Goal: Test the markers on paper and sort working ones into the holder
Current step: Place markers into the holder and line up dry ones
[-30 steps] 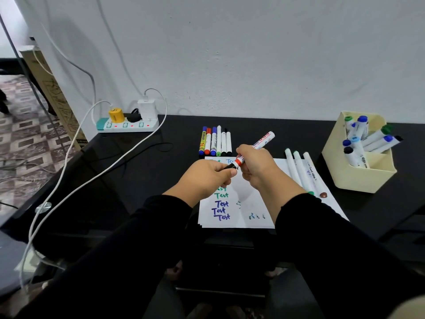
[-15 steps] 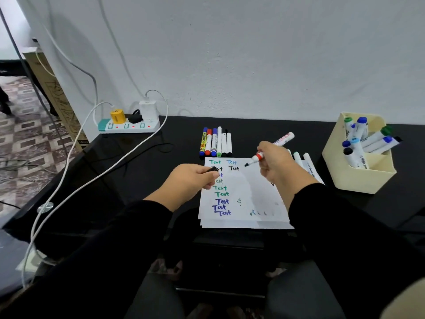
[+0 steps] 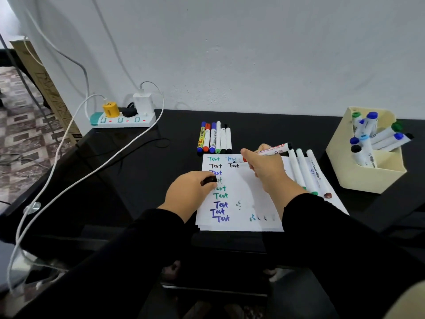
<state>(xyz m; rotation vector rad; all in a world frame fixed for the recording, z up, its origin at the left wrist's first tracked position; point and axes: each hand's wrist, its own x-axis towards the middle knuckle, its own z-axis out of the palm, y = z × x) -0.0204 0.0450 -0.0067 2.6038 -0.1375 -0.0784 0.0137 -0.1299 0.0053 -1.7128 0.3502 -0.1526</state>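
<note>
Testing uncapped marker (image 3: 266, 152) at paper's (image 3: 241, 187) far edge
Right hand (image 3: 264, 169) grips it, tip on sheet; left hand (image 3: 193, 192) pinches black cap (image 3: 209, 180). Next: write, check ink

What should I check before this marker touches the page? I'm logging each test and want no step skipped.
1. Cap off: ok. The left hand pinches the black cap, apart from the marker.
2. Grip: ok. The right hand holds the uncapped marker with its tip pointing down and left.
3. Tip placement: ok. It sits at the top of the paper, beside the second "Test" column.
4. Tip touching the page: cannot tell.
5. Paper steady: ok. The left hand rests on its left edge.
6. Room in the cream holder: ok. Its front compartment looks free.
</note>
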